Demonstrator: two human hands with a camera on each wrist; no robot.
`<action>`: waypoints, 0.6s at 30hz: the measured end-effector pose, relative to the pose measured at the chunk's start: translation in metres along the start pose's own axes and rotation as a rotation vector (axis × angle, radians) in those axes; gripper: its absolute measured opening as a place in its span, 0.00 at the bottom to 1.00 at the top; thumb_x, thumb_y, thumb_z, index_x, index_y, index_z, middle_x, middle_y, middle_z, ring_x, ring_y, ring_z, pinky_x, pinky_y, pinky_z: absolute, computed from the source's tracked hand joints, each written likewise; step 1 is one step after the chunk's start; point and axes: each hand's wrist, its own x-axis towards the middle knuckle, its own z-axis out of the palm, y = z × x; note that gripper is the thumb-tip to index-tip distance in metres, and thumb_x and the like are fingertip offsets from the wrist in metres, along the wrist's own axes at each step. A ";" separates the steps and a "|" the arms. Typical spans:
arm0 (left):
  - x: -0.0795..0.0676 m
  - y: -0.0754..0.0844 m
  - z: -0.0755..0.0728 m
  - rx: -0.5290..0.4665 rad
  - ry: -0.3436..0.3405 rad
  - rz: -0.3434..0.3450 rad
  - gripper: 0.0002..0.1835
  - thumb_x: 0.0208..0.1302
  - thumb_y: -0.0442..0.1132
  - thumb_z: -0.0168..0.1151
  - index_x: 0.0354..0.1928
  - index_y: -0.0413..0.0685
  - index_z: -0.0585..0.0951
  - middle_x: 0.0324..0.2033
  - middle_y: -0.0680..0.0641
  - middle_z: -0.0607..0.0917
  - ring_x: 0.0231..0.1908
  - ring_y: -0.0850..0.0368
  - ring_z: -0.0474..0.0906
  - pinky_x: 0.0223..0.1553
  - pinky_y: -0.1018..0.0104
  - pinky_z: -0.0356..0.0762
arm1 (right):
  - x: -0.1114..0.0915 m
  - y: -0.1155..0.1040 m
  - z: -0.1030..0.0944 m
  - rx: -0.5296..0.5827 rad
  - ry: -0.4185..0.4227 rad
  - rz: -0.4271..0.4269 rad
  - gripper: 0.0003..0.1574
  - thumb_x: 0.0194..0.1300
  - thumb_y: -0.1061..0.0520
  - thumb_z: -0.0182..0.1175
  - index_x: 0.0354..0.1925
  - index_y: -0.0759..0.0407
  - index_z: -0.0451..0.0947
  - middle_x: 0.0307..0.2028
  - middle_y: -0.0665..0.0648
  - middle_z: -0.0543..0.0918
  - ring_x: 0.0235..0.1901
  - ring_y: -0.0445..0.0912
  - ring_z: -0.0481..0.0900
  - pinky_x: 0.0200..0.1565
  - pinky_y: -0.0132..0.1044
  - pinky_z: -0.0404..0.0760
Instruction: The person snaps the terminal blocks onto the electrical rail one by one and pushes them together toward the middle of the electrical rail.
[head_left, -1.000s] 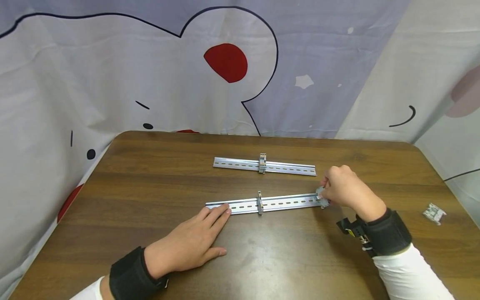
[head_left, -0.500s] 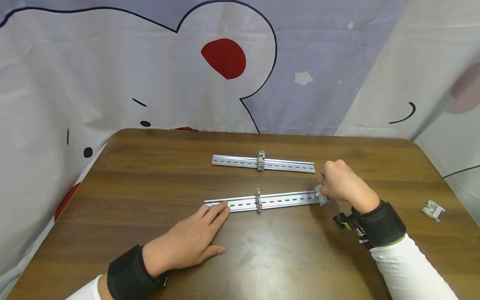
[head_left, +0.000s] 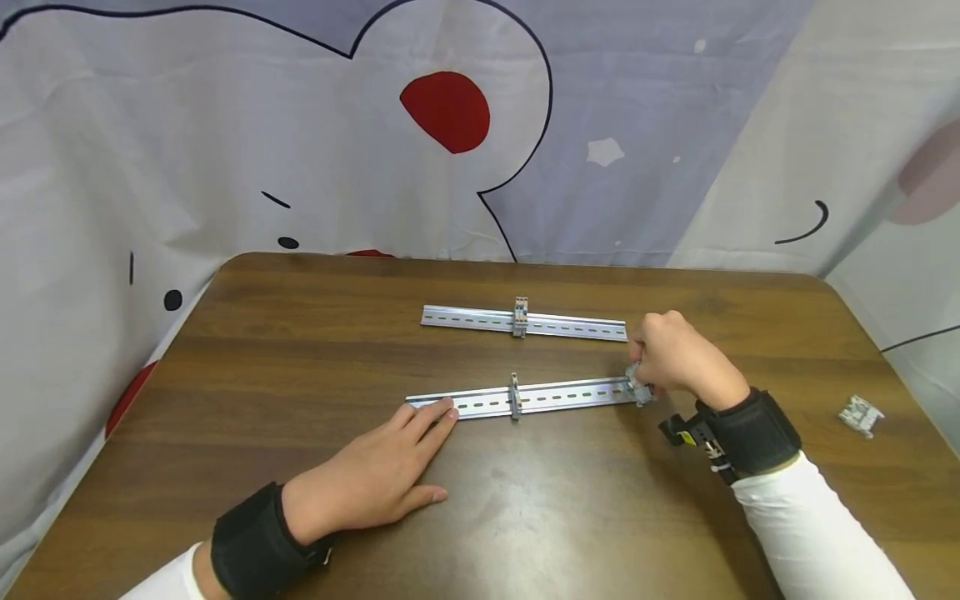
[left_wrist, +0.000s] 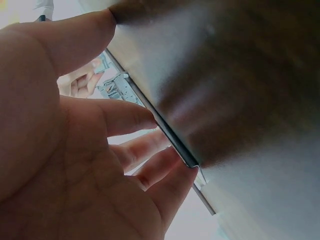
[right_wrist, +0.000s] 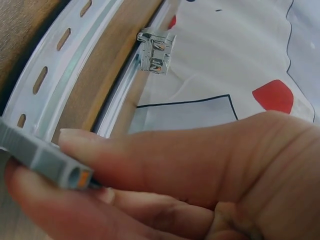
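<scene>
Two metal rails lie across a brown table (head_left: 337, 350), seen from my remote post through the head and wrist cameras. On the nearer rail (head_left: 570, 395), the left hand (head_left: 371, 483) rests with fingers straight and somewhat spread, its fingertips touching the left end; the left wrist view shows them against the rail's edge, the thumb held apart. At the rail's opposite end, the right hand (head_left: 678, 358) pinches a grey block (right_wrist: 55, 162) between thumb and finger. In the right wrist view I note a round hole and an orange spot on this block's end face; I cannot tell whether it is seated on the rail. A thin upright block (head_left: 515, 397) sits across the same rail, near its middle. The farther rail (head_left: 465, 317) lies beyond, apart from the first, carrying a small block cluster (head_left: 520, 317) near its centre. To the right, well apart from both rails, I find a loose pile of pale blocks (head_left: 860, 416); its exact number of pieces is unclear to me. Black bands (head_left: 753, 433) circle both wrists below white sleeves (head_left: 813, 521). Behind the table hangs a printed cloth (head_left: 187, 150).
</scene>
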 end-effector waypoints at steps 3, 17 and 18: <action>-0.001 -0.001 -0.001 0.006 0.000 -0.004 0.42 0.70 0.60 0.52 0.75 0.39 0.56 0.74 0.40 0.55 0.64 0.45 0.60 0.56 0.55 0.72 | 0.003 -0.002 -0.001 0.012 -0.014 0.002 0.12 0.45 0.72 0.62 0.19 0.57 0.76 0.17 0.52 0.80 0.10 0.41 0.78 0.28 0.37 0.79; -0.001 -0.002 0.003 0.038 0.044 0.014 0.43 0.69 0.61 0.54 0.74 0.38 0.57 0.72 0.38 0.58 0.65 0.44 0.61 0.59 0.54 0.70 | -0.008 0.003 0.002 0.074 -0.052 0.068 0.04 0.59 0.63 0.64 0.34 0.63 0.82 0.20 0.50 0.83 0.18 0.44 0.82 0.36 0.45 0.80; -0.001 -0.002 0.003 0.040 0.047 0.017 0.43 0.69 0.60 0.54 0.74 0.37 0.57 0.72 0.38 0.58 0.65 0.43 0.61 0.60 0.54 0.69 | -0.009 0.006 0.004 0.083 -0.044 0.060 0.06 0.60 0.61 0.64 0.35 0.63 0.83 0.20 0.49 0.83 0.18 0.44 0.82 0.36 0.44 0.80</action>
